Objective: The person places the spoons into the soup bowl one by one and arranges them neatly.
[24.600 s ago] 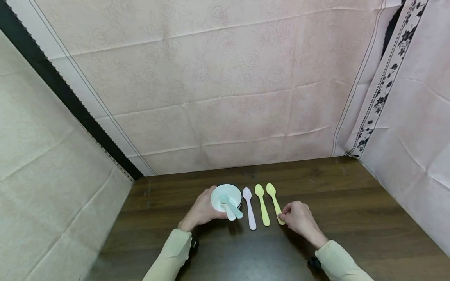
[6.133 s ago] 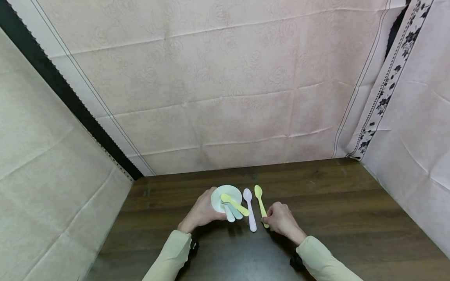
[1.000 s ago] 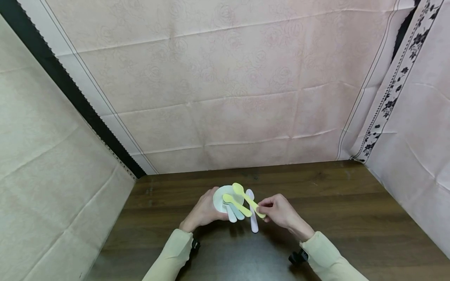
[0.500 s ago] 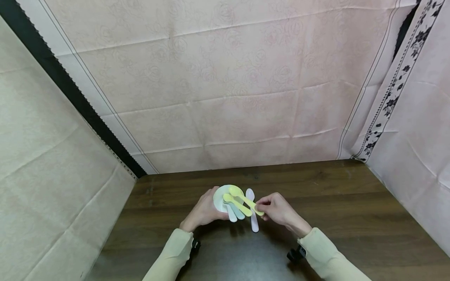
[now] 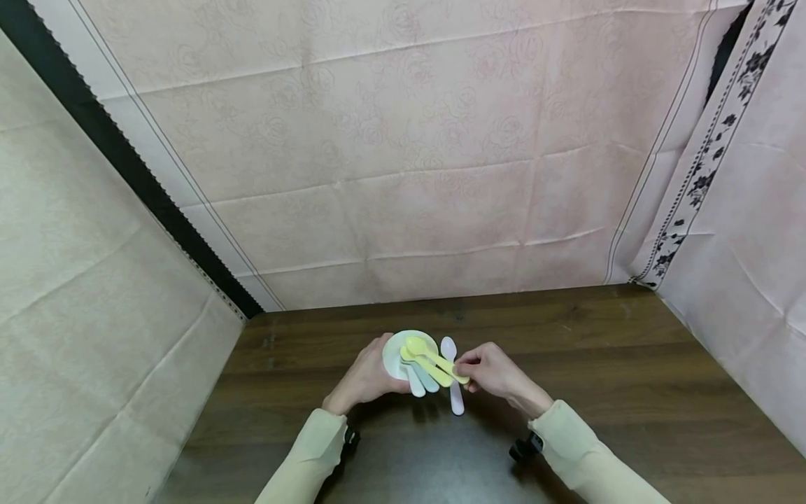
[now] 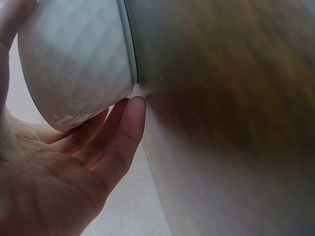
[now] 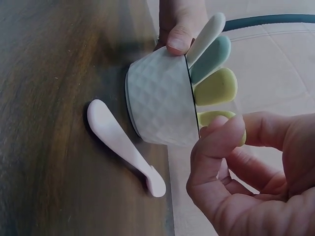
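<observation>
Yellow spoon [image 5: 434,361] is pinched at its handle end by the right hand [image 5: 494,371], scoop already over the bowl [image 5: 393,353]; left hand [image 5: 365,378] cups the bowl's far side.

From the head view, the spoon heads are lying out of sight inside the white bowl [image 5: 403,353], small at this distance. The left hand [image 5: 364,380] is covering the bowl's near-left wall. In the left wrist view the bowl [image 6: 74,59] is running off the top edge and the surface [image 6: 231,123] is blurring badly. In the right wrist view, the right hand [image 7: 246,167] is hiding the lower yellow spoon's handle [image 7: 216,118] end and getting cut off below.
</observation>
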Demonstrator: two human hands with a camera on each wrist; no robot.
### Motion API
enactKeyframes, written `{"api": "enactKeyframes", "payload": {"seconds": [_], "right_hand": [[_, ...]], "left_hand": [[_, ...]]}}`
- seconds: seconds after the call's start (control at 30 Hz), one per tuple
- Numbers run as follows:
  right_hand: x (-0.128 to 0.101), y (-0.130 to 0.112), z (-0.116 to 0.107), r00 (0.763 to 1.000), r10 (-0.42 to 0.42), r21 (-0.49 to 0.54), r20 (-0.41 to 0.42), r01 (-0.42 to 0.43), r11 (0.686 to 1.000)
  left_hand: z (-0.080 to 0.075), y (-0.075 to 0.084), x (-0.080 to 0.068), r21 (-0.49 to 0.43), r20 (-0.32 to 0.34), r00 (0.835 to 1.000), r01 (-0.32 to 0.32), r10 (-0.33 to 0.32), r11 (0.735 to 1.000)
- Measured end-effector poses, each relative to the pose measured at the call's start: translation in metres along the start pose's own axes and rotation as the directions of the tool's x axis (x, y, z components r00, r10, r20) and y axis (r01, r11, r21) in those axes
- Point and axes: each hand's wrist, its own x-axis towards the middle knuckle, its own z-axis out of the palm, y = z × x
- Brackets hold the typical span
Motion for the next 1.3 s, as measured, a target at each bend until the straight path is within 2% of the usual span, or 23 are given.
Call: {"api": "enactKeyframes", "payload": {"seconds": [0.37, 1.3], "right_hand": [[0.008, -0.003, -0.005, 0.996, 0.052, 0.065, 0.069, -0.056, 0.996], [0.017, -0.001, 0.0, 0.985, 0.131, 0.128, 0.108, -0.145, 0.981]], "left_hand": [[-0.002, 0.0, 0.002, -0.015, 0.006, 1.0, 0.003, -0.002, 1.0], [0.001, -0.003, 0.002, -0.028, 0.009, 1.0, -0.006, 0.006, 1.0]]}}
